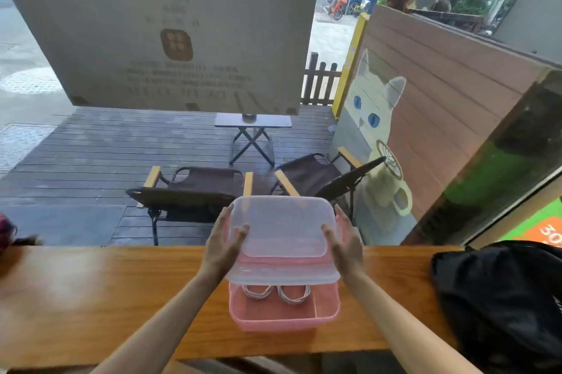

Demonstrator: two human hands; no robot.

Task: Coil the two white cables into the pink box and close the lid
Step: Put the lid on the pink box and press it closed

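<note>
Gripping the clear lid (pixel 282 233) by its side edges, left hand (pixel 223 244) and right hand (pixel 345 247) holding it tilted over the far part of the pink box (pixel 284 317) with both white cables (pixel 275 293) coiled inside, you risk seating it crooked and unlatched.

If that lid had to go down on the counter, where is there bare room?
Widest bare patch: the wooden counter left of the pink box. A narrower strip lies between box and black bag. The far right is crowded by the bag.
</note>
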